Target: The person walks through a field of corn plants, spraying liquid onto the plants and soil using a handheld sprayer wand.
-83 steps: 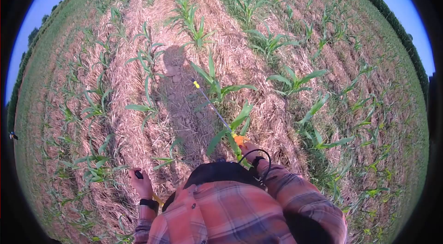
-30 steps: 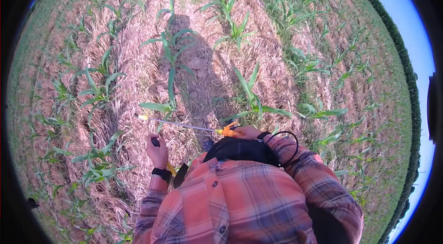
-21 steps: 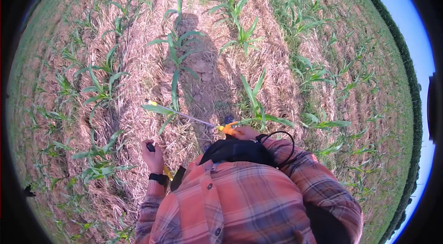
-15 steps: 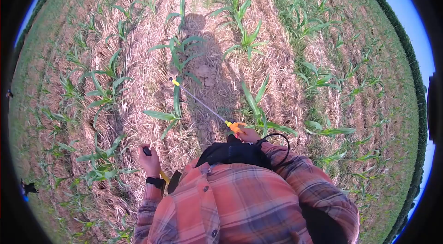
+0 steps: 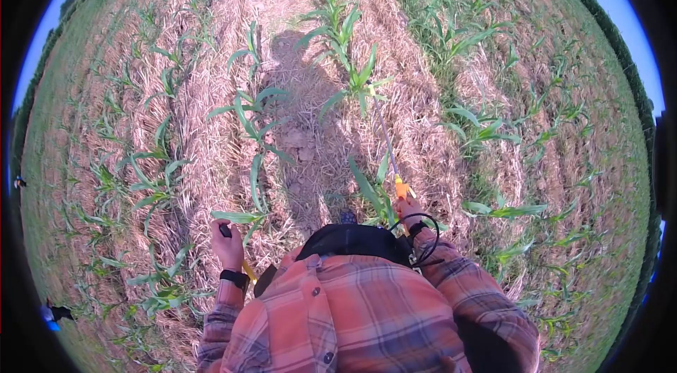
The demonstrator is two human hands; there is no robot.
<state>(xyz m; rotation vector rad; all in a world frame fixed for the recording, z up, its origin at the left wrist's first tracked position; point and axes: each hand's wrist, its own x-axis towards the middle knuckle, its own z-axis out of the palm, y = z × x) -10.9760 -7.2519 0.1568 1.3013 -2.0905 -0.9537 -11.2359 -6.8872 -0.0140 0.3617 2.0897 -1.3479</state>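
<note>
My right hand (image 5: 410,211) is closed round the orange grip of a spray wand (image 5: 402,188). The wand's thin tube points forward, its pale nozzle (image 5: 371,89) over the leaves of a young maize plant (image 5: 361,75) in the row right of centre. A black hose (image 5: 436,232) loops beside my right wrist. At the lower left, my left hand (image 5: 227,249) is wrapped round a black-ended lever (image 5: 225,230). A yellow bar (image 5: 249,271) shows behind that wrist, partly hidden by my sleeve.
Rows of young maize plants (image 5: 250,115) stand in soil covered with dry straw (image 5: 211,126). My shadow (image 5: 300,70) falls along the strip ahead. Two distant people (image 5: 55,314) (image 5: 19,182) are at the left edge. Trees line the field's far border.
My right hand has swung the spray wand to the right, from the left plant row to the right one. My left hand stays closed on the lever. The view has shifted slightly forward.
</note>
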